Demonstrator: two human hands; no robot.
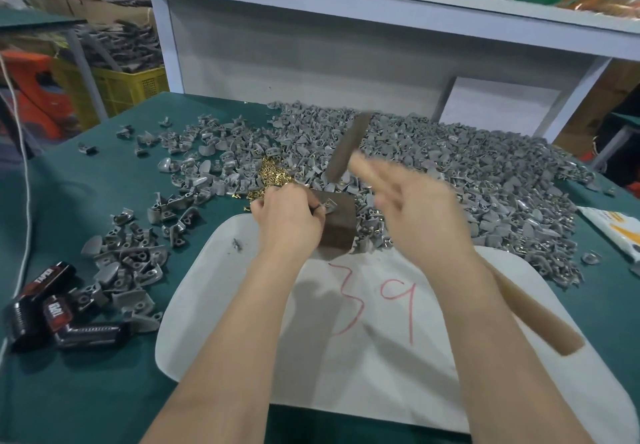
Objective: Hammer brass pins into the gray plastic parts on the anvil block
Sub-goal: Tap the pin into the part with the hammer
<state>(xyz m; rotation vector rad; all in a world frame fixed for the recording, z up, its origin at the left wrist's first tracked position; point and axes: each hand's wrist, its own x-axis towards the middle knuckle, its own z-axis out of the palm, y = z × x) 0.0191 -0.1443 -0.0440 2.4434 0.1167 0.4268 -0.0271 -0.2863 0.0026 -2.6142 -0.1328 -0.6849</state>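
The left hand (287, 215) pinches the likely light, rigid gray part (323, 205) by its edge on the anvil block (341, 232), while the right hand (422, 208) grips the hammer (346, 145).

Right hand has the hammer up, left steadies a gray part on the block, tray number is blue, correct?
Not blue: head view shows the number on the tray in red. Otherwise yes: right hand holds the hammer up, left hand steadies the part on the block.
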